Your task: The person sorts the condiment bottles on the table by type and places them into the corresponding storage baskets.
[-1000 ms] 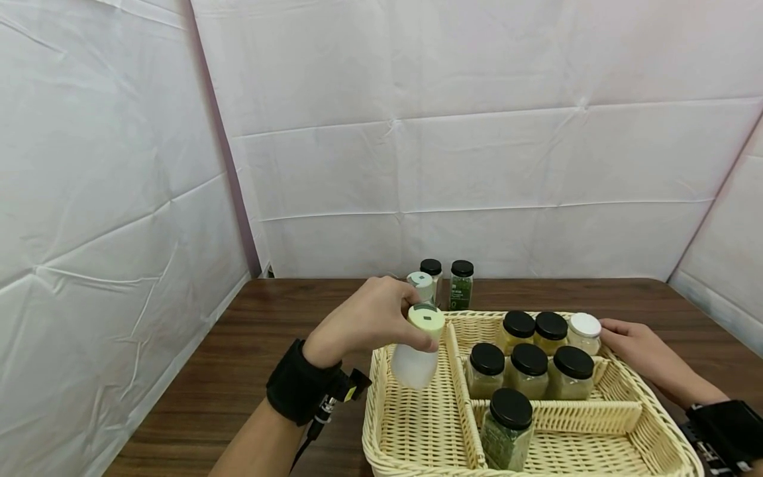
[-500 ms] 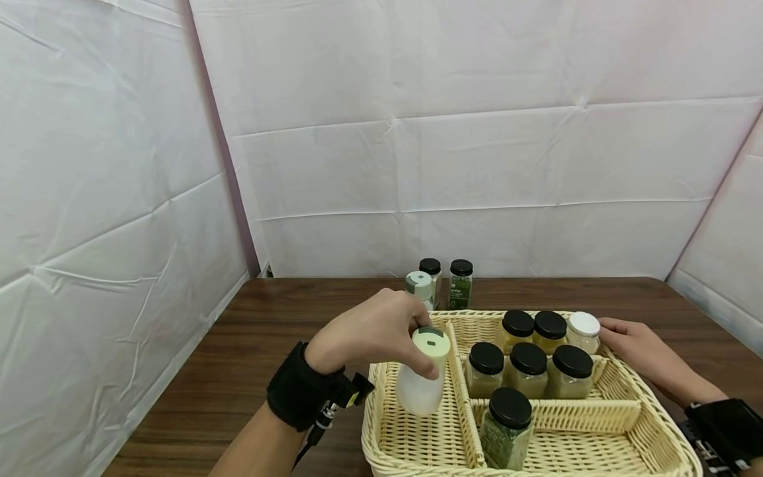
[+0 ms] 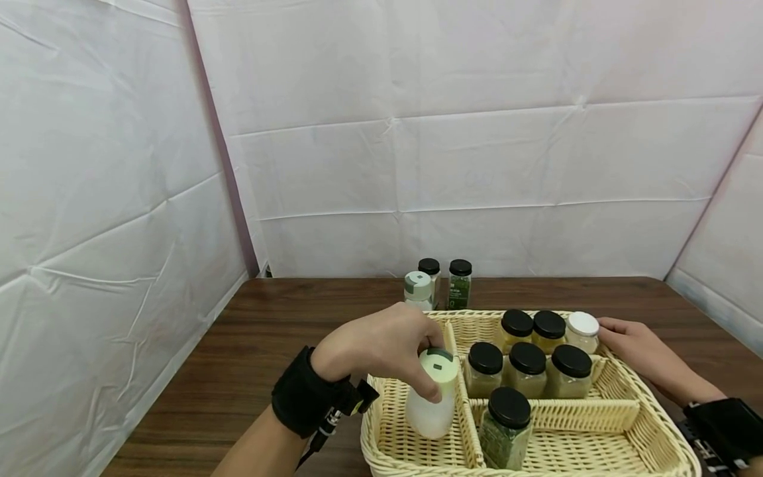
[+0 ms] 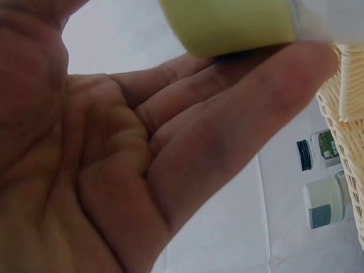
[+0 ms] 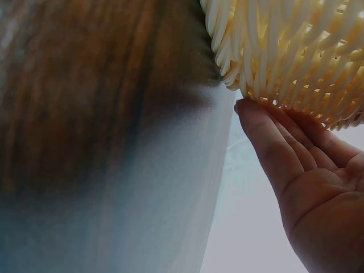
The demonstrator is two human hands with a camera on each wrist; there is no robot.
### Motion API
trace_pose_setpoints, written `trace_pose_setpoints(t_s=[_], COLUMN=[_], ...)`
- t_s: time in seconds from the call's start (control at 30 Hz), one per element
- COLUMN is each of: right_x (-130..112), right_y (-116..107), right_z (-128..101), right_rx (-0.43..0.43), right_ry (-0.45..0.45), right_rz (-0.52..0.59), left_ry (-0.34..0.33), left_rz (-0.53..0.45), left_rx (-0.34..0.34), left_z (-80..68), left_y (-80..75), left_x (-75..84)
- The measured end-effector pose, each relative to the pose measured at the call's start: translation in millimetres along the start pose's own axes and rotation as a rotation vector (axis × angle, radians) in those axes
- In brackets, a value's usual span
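My left hand [image 3: 384, 344] grips a frosted white seasoning bottle by its pale yellow-green cap [image 3: 440, 366], thumb on the near side. The bottle's body [image 3: 430, 417] hangs low and slightly tilted inside the long left compartment of a cream wicker basket [image 3: 587, 407]. In the left wrist view the fingers [image 4: 250, 114] lie along the yellow cap [image 4: 239, 23]. At the basket's far right side, my right hand [image 3: 644, 354] touches the outer wall with straight fingers, beside a white-lidded jar [image 3: 582, 331]. Its thumb is hidden in the right wrist view.
Several black-lidded spice jars [image 3: 527, 371] stand in the basket's back and middle right compartments. A taller jar of green herbs [image 3: 507, 437] stands in the front one. Behind the basket, a green-and-white-capped bottle [image 3: 418, 288] and two black-capped bottles [image 3: 459, 285] stand on the wooden table [image 3: 286, 318].
My left hand has carried the yellow-capped bottle toward me, slightly right and down into the left compartment. The right hand has stayed at the basket's side.
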State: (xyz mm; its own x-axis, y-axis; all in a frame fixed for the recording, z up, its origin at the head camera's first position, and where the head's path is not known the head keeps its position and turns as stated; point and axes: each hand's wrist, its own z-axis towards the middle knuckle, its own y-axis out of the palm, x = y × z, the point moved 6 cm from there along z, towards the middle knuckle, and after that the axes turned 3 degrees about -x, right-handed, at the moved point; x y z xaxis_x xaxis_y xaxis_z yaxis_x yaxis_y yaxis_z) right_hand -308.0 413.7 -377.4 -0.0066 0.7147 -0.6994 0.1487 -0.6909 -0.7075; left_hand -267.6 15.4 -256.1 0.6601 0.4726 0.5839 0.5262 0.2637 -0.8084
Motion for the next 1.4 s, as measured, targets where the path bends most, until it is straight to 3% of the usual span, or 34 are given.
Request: trace_pose_setpoints(t_s=[0.67, 0.87, 1.4], right_x=[-2.1, -3.3, -2.8], right_y=[-0.6, 0.1, 0.1], right_z=[-1.4, -2.3, -1.7], right_rx=[0.015, 0.011, -0.002], right_ry=[-0.005, -0.011, 0.005], right_rz=[-0.021, -0.016, -0.012], left_ry=[0.042, 0.085, 0.141], left_rz=[0.097, 0.135, 0.115], left_rx=[-0.056, -0.100, -0.191], left_z=[6.2, 6.2, 9.2], left_y=[13.7, 17.3, 23.3], left_x=[12.0, 14.6, 11.8])
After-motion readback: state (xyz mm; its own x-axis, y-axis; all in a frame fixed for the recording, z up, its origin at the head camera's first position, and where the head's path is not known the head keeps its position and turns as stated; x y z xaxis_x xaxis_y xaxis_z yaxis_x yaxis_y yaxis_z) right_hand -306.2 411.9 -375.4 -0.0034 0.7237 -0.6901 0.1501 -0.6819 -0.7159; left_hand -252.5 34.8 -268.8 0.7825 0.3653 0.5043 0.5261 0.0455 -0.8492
